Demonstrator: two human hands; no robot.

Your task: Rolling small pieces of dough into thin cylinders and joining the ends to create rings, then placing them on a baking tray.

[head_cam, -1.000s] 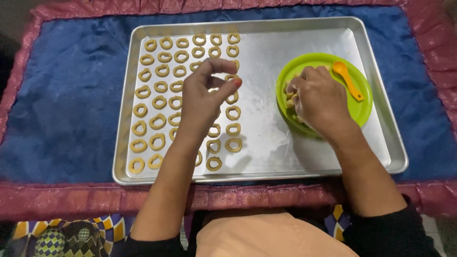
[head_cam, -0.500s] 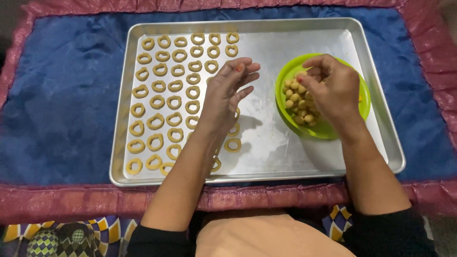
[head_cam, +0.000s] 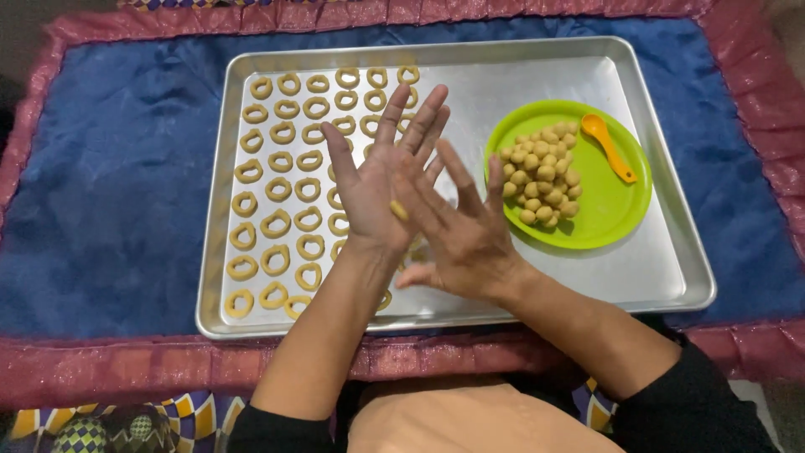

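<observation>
My left hand (head_cam: pixel 373 180) is held flat with its palm turned up and its fingers spread, above the middle of a silver baking tray (head_cam: pixel 537 75). My right hand (head_cam: pixel 465 239) lies across it from the right, fingers straight. A small yellow dough piece (head_cam: pixel 397 210) is pressed between the two palms. Rows of dough rings (head_cam: pixel 281 193) cover the left half of the tray, some hidden under my hands. On the tray's right side, a green plate (head_cam: pixel 616 210) holds a heap of dough balls (head_cam: pixel 541 176) and an orange spoon (head_cam: pixel 608 147).
The tray rests on a blue cloth (head_cam: pixel 117 168) with a red shiny border (head_cam: pixel 126 369). Bare tray metal shows between the rings and the plate and along the near edge. A patterned fabric (head_cam: pixel 109 428) lies at the bottom left.
My right hand has left the green plate and moved left with a dough piece. My left hand has turned palm up, and the two palms have come together on the piece.
</observation>
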